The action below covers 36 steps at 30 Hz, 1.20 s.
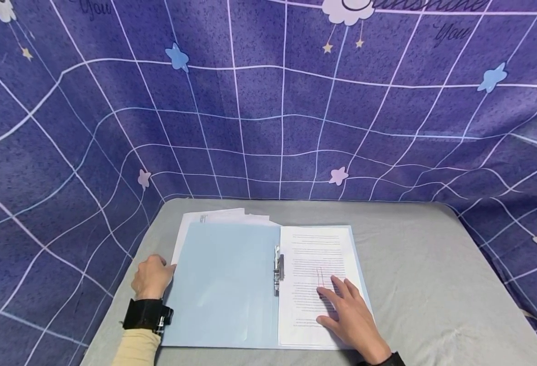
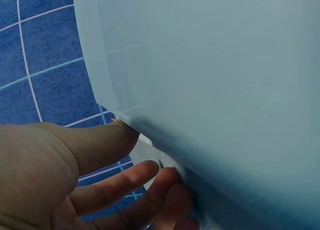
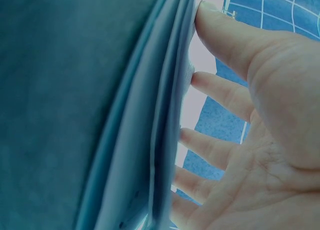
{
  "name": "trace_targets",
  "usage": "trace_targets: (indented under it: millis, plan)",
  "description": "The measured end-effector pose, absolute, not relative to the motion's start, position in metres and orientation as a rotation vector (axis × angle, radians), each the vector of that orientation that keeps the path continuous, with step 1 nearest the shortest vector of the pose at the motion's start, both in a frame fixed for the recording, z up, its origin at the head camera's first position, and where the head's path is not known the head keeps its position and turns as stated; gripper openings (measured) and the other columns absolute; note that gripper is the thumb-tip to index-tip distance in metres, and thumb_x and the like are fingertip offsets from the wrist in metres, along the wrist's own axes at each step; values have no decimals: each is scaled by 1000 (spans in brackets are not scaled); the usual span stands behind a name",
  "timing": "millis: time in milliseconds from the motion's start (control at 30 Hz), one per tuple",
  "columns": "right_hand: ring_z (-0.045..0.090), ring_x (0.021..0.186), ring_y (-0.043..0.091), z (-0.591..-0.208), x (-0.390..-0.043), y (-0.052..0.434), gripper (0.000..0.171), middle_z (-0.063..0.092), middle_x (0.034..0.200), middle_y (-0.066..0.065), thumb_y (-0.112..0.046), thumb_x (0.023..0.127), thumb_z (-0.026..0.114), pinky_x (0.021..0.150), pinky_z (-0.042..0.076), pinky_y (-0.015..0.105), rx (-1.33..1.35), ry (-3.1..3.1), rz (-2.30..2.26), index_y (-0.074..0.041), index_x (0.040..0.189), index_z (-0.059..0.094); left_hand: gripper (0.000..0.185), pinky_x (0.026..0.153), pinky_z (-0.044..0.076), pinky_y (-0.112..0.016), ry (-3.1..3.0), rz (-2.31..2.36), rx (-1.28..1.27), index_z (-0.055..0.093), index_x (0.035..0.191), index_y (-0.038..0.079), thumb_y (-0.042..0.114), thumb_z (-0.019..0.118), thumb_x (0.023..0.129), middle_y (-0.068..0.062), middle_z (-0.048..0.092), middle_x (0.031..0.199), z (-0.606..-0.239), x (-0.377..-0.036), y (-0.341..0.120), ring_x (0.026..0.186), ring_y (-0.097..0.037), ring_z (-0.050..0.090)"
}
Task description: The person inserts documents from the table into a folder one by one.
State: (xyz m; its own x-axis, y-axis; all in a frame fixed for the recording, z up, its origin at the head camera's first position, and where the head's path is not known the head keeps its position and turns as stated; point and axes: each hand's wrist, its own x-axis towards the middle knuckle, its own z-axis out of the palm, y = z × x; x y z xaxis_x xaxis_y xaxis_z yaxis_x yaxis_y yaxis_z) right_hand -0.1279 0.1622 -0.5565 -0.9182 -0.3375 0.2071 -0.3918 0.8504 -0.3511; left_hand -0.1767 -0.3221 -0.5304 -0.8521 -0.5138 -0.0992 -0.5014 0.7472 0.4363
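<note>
A light blue folder [image 1: 222, 284] lies spread flat on the grey surface, with a metal lever clip [image 1: 277, 272] near its spine. On its right side rests a printed sheet [image 1: 309, 244] with small red marks near the middle. My left hand [image 1: 151, 277] is at the folder's left edge, pinching it; in the left wrist view the thumb [image 2: 107, 142] meets the cover's edge and the other fingers curl beneath. My right hand [image 1: 351, 320] rests on the printed sheet with its fingers spread. Stacked page edges [image 3: 170, 89] show beside those fingertips in the right wrist view.
Loose white papers [image 1: 222, 216] stick out from under the folder's upper left. The grey-covered table [image 1: 433, 284] extends to the right. A purple cloth backdrop [image 1: 259, 101] with a grid and stars stands behind and at both sides.
</note>
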Motion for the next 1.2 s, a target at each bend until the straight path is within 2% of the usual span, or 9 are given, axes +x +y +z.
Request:
trace_targets:
  millis: [233, 567, 1000, 1200]
  plan:
    - [45, 132, 57, -557, -127, 162, 63, 55, 143, 26, -36, 71, 93, 102, 43, 66, 571, -2880, 604, -15, 127, 73, 39, 63, 49, -53, -2908, -727, 859, 65, 111, -8, 25, 73, 93, -35, 66, 101, -535, -177, -323, 81, -49, 65]
    - [46, 132, 57, -557, -128, 161, 63, 55, 142, 26, -35, 70, 94, 102, 43, 66, 571, -2869, 600, -15, 126, 73, 41, 62, 49, -56, -2869, -737, 887, 66, 109, -8, 26, 76, 89, -38, 64, 105, -536, -179, -322, 87, -55, 64]
    - [46, 132, 57, -558, -129, 161, 63, 55, 142, 26, -35, 70, 94, 102, 43, 66, 570, -2863, 603, -15, 125, 73, 25, 61, 47, -52, -2871, -801, 902, 70, 96, -2, 21, 74, 88, -30, 67, 95, -537, -181, -323, 84, -50, 64]
    - [46, 133, 56, -557, -128, 161, 62, 55, 143, 25, -35, 70, 94, 103, 43, 66, 570, -2878, 607, -15, 126, 73, 20, 65, 49, -53, -2849, -838, 867, 72, 93, -2, 17, 73, 89, -29, 68, 95, -542, -181, -324, 86, -51, 64]
